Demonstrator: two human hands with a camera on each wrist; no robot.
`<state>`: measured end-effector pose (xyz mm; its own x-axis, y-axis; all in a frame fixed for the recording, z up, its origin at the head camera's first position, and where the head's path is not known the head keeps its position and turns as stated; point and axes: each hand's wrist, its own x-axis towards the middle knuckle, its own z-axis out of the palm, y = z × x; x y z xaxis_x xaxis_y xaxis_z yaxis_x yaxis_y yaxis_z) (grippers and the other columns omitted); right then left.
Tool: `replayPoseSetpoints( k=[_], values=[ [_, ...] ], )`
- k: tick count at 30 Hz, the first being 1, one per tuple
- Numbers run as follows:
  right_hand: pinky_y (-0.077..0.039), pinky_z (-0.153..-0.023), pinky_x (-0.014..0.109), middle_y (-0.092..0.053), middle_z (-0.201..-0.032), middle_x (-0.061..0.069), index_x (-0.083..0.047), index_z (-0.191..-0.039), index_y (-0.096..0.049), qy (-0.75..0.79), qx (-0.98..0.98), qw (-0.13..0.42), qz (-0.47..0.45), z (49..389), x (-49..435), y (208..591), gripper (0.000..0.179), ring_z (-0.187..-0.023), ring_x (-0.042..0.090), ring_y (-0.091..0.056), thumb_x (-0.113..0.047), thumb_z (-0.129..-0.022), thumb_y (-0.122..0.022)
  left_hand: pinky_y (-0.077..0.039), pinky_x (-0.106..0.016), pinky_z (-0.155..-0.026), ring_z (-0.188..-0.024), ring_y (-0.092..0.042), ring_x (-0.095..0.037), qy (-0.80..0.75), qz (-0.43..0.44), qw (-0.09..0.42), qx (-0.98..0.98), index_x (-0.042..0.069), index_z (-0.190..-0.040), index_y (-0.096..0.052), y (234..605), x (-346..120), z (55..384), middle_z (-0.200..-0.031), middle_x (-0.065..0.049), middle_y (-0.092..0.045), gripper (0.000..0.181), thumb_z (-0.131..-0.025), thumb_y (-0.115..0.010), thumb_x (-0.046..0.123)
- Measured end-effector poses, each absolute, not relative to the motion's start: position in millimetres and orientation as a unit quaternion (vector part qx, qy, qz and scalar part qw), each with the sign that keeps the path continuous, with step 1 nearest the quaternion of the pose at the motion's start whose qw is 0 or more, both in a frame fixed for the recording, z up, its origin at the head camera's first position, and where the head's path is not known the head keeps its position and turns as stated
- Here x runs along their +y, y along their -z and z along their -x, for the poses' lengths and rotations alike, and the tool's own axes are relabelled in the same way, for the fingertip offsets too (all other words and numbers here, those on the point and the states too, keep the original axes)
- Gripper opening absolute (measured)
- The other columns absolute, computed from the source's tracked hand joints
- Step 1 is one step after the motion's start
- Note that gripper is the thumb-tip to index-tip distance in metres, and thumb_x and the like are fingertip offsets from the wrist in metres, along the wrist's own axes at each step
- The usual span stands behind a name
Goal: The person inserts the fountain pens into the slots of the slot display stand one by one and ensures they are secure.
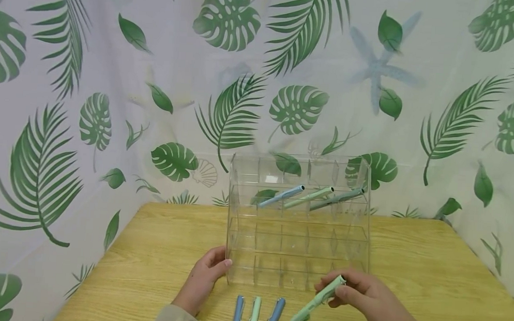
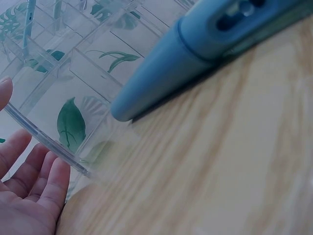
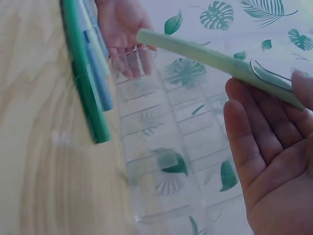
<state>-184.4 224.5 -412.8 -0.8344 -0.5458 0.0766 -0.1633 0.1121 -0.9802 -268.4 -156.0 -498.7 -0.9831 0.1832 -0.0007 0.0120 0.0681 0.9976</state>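
A clear plastic rack point(image 1: 294, 236) with rows of compartments stands upright on the table. At its lower left side my left hand point(image 1: 203, 278) holds the edge, the thumb in front and the other fingers behind. My right hand point(image 1: 365, 293) pinches a light green pen point(image 1: 312, 306) by its clip end, tilted, in front of the rack's lower right corner. In the right wrist view the same pen point(image 3: 195, 53) lies between thumb and fingertips. Across an upper row of the rack lean a light blue pen point(image 1: 281, 196), a pale green pen point(image 1: 309, 197) and a dark green pen point(image 1: 338, 199).
On the wooden table point(image 1: 147, 256), before the rack, lie a blue pen point(image 1: 238, 313), a light green pen point(image 1: 254, 315) and another blue pen point(image 1: 274, 316). A darker green pen point(image 3: 88, 88) lies beside them. Behind the table hangs a leaf-patterned cloth point(image 1: 253, 68).
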Motion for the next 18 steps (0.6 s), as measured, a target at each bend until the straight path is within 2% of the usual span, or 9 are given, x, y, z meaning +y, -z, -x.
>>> replayPoseSetpoints(
  k=[7, 13, 18],
  values=[
    [-0.056, -0.090, 0.042, -0.066, -0.127, 0.014, 0.005, -0.136, -0.054, 0.632, 0.731, 0.079, 0.245, 182.7, 214.8, 403.1, 0.034, -0.108, 0.024, -0.066, -0.014, -0.110, -0.044, -0.042, -0.049, -0.107, -0.129, -0.051, -0.027, -0.681, -0.072, 0.064, 0.726, 0.007, -0.146, -0.050, 498.6, -156.0, 270.5, -0.142, -0.011, -0.055, 0.053, -0.102, -0.063, 0.033],
    [-0.058, -0.086, 0.039, -0.068, -0.124, 0.008, -0.001, -0.134, -0.059, 0.642, 0.736, 0.012, 0.215, 185.2, 204.8, 395.1, 0.030, -0.102, 0.025, -0.068, -0.015, -0.108, -0.051, -0.042, -0.046, -0.107, -0.127, -0.052, -0.026, -0.688, -0.071, 0.066, 0.719, 0.007, -0.145, -0.051, 500.6, -156.0, 270.0, -0.141, -0.011, -0.055, 0.052, -0.101, -0.064, 0.032],
    [-0.059, -0.084, 0.040, -0.070, -0.123, 0.008, 0.002, -0.132, -0.059, 0.643, 0.732, -0.043, 0.222, 190.7, 195.1, 383.6, 0.030, -0.103, 0.023, -0.068, -0.012, -0.107, -0.054, -0.041, -0.048, -0.109, -0.129, -0.051, -0.028, -0.691, -0.068, 0.069, 0.717, 0.004, -0.147, -0.048, 498.4, -154.7, 268.0, -0.143, -0.015, -0.053, 0.052, -0.103, -0.062, 0.028]
  ],
)
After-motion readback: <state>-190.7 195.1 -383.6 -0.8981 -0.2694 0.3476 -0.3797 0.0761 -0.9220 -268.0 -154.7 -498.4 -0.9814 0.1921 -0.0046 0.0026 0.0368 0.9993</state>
